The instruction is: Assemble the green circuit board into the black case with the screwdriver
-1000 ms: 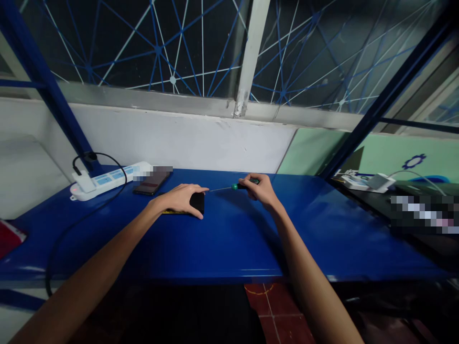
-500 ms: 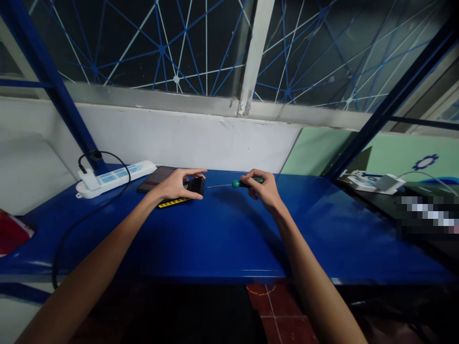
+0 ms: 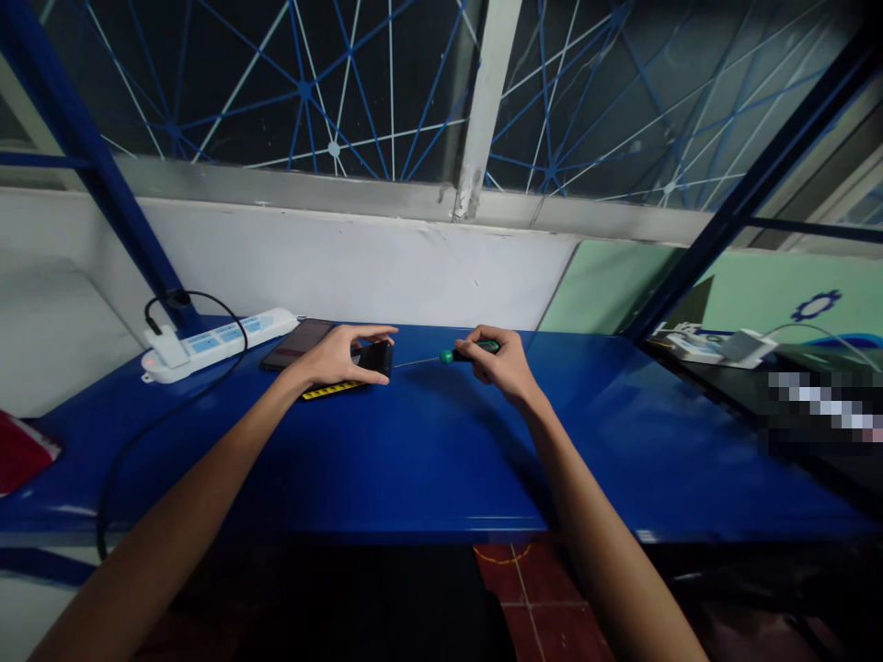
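My left hand (image 3: pixel 339 356) is closed around a small black box-shaped device (image 3: pixel 376 357), thumb on its near side and fingers on its far side. In my right hand (image 3: pixel 502 359) is a screwdriver (image 3: pixel 448 356) with a green and black handle, its thin metal shaft pointing left. The tip is at the device's right face; whether it touches I cannot tell. Under my left hand lies a flat item with a yellow-and-black edge (image 3: pixel 335 391), mostly hidden. A dark phone-like slab (image 3: pixel 295 346) lies just behind my left wrist.
A white power strip (image 3: pixel 221 344) with a plugged-in adapter and black cable (image 3: pixel 148 425) lies at the left of the blue table (image 3: pixel 414 460). A red item (image 3: pixel 24 452) sits at the left edge. Blue posts rise on both sides. A white charger (image 3: pixel 745 348) stands at the right.
The screwdriver's handle has dropped slightly at its tip end, and the shaft now slants a little more. My left hand and the device stay nearly still. The view has shifted slightly.
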Demonstrator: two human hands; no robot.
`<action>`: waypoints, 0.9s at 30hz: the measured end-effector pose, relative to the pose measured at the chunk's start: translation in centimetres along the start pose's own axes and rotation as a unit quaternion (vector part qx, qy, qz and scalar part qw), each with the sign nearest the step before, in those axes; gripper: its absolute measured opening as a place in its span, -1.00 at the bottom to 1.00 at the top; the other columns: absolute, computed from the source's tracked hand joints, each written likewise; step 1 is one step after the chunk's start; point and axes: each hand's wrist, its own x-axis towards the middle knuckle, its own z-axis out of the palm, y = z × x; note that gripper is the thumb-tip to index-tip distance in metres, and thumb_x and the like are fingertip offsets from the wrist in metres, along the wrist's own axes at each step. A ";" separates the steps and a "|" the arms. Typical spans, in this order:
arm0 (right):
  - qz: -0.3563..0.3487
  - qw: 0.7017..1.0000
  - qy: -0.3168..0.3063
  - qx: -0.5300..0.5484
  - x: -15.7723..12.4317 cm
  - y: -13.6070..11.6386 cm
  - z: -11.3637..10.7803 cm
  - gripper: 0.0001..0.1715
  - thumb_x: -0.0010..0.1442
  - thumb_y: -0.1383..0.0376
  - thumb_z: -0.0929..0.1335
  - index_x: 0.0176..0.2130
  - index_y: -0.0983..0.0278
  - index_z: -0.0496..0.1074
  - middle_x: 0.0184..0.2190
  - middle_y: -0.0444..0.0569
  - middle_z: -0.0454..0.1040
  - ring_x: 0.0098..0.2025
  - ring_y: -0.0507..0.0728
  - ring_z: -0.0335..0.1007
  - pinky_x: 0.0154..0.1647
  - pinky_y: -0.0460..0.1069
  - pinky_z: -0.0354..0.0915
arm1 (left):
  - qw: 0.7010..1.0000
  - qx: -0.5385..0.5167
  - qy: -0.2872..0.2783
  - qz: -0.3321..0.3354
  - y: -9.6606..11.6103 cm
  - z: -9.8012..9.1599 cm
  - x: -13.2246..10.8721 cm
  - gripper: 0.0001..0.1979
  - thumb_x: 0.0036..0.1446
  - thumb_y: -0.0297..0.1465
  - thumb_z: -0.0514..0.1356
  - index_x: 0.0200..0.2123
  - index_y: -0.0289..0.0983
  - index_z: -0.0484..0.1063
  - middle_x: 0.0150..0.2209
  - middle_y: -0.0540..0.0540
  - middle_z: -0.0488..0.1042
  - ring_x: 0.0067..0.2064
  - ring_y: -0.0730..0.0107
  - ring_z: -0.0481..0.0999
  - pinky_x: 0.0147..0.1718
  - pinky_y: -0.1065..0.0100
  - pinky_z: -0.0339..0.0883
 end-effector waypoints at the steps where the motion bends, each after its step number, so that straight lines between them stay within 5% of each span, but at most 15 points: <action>1: 0.000 1.000 -0.001 -0.002 0.0 0.0 0.0 -0.69 0.07 0.14 0.42 -0.53 0.27 0.33 -0.79 -0.24 0.16 -0.74 -0.08 0.02 -0.70 -0.09 -0.06 | 1.000 0.001 0.001 0.002 0.0 0.0 0.0 -0.22 -0.14 -0.20 0.39 0.19 -0.22 0.32 0.06 -0.20 0.49 0.08 0.09 0.45 0.07 0.10 0.26; 16: 0.000 1.000 -0.019 -0.018 -0.1 -0.4 -0.2 -0.67 0.08 0.11 0.42 -0.52 0.26 0.33 -0.76 -0.24 0.18 -0.73 -0.08 0.04 -0.70 -0.09 -0.06 | 1.000 0.012 0.005 0.010 0.1 0.2 0.0 -0.22 -0.13 -0.22 0.39 0.20 -0.19 0.31 0.06 -0.19 0.49 0.08 0.07 0.46 0.03 0.12 0.30; 23: 0.044 0.992 -0.107 0.059 0.0 0.0 -1.4 -0.79 0.09 0.19 0.39 -0.30 0.21 0.31 -0.74 -0.32 0.12 -0.73 -0.06 0.05 -0.71 -0.09 0.00 | 0.999 0.014 0.027 0.014 -1.0 1.5 0.1 -0.25 -0.12 -0.17 0.38 0.18 -0.20 0.33 0.06 -0.20 0.49 0.09 0.06 0.45 0.07 0.07 0.27; 27: 0.110 0.981 -0.152 0.051 0.5 1.1 -2.1 -0.73 0.05 0.16 0.43 -0.34 0.21 0.29 -0.74 -0.28 0.22 -0.75 -0.03 0.14 -0.73 -0.09 0.05 | 0.999 0.038 0.019 0.014 -2.0 2.7 0.2 -0.28 -0.09 -0.11 0.35 0.16 -0.17 0.34 0.07 -0.20 0.48 0.09 0.05 0.44 0.06 0.07 0.28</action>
